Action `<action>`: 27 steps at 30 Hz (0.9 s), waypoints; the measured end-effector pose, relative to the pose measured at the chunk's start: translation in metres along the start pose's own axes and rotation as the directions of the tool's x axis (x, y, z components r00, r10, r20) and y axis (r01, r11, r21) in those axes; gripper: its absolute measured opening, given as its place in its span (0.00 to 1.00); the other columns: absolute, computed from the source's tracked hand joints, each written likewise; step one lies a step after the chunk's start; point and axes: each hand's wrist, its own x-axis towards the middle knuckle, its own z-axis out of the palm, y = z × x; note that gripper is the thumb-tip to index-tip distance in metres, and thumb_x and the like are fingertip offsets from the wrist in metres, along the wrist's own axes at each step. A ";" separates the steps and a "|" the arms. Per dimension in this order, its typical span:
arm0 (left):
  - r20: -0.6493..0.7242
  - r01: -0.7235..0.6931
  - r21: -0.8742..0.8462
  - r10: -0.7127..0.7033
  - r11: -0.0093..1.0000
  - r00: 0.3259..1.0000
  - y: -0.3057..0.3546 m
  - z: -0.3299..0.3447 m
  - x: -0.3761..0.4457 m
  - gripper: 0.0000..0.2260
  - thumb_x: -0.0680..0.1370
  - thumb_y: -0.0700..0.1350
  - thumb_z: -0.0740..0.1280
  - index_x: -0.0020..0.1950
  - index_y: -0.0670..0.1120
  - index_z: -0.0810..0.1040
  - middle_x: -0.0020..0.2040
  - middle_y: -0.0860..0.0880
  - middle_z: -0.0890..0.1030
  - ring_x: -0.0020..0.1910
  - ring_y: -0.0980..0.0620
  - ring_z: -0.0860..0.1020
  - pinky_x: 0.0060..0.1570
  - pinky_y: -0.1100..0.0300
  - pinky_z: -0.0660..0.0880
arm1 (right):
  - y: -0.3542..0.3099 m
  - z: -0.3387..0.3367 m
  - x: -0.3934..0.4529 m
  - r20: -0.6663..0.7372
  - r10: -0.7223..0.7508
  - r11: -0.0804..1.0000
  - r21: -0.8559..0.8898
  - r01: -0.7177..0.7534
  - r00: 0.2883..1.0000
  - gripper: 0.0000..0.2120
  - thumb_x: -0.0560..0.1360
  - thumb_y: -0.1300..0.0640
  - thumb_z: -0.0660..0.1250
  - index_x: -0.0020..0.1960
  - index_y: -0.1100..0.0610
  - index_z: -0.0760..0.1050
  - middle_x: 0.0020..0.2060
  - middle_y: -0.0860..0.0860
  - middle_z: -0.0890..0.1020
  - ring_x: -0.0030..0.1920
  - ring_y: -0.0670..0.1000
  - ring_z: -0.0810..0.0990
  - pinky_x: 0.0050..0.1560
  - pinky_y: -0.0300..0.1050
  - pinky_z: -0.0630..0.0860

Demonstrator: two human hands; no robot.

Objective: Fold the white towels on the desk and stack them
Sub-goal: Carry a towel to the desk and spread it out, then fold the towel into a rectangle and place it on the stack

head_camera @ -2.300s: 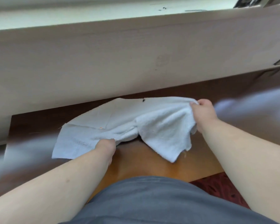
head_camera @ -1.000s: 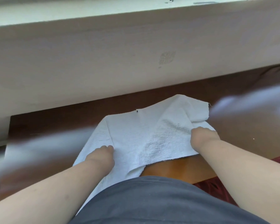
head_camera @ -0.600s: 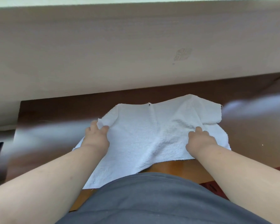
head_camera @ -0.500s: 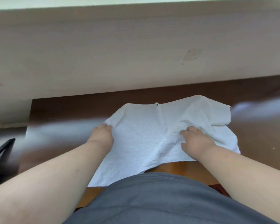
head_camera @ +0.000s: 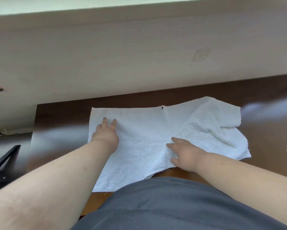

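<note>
A white towel (head_camera: 149, 130) lies spread on the dark wooden desk (head_camera: 263, 97), with a small dark tag on its far edge. Its near edge hangs over the desk's front. The right part is rumpled, with a folded-over flap at the far right corner. My left hand (head_camera: 105, 133) lies flat on the towel's left part, fingers straight and pointing away from me. My right hand (head_camera: 184, 151) presses flat on the towel near its front edge, fingers spread toward the left.
A pale wall panel (head_camera: 139, 55) rises right behind the desk. A black angled frame (head_camera: 3, 161) stands off the desk's left end. My grey-clad lap (head_camera: 164, 205) fills the bottom of the view. Bare desk shows to the left and right of the towel.
Both hands let go of the towel's edges and now lie flat on it. The left hand slid outward and flattened the left side; the towel lies more spread out.
</note>
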 end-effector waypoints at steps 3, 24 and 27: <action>0.045 -0.128 0.054 0.125 0.990 0.991 0.018 0.010 -0.011 0.31 0.82 0.44 0.55 0.81 0.60 0.46 0.82 0.49 0.43 0.79 0.44 0.49 0.72 0.47 0.62 | 0.012 -0.001 -0.006 -0.133 0.122 0.991 0.079 -0.112 0.984 0.32 0.82 0.46 0.60 0.82 0.46 0.52 0.82 0.49 0.46 0.82 0.53 0.44 0.79 0.53 0.54; 0.073 -0.677 0.302 0.692 0.671 0.718 0.411 0.005 -0.023 0.25 0.84 0.44 0.54 0.81 0.53 0.54 0.80 0.50 0.58 0.78 0.48 0.56 0.73 0.52 0.58 | 0.243 0.019 -0.085 -0.023 0.127 0.980 0.157 -0.122 0.992 0.42 0.80 0.43 0.61 0.82 0.48 0.36 0.83 0.51 0.44 0.79 0.58 0.57 0.75 0.56 0.64; 0.214 -0.629 0.332 0.593 0.703 0.776 0.462 0.017 -0.017 0.25 0.84 0.54 0.51 0.81 0.52 0.51 0.80 0.50 0.60 0.78 0.46 0.58 0.71 0.48 0.60 | 0.265 0.016 -0.092 0.031 0.003 1.000 0.028 -0.004 1.000 0.44 0.80 0.44 0.62 0.81 0.49 0.33 0.82 0.53 0.46 0.79 0.59 0.58 0.74 0.56 0.65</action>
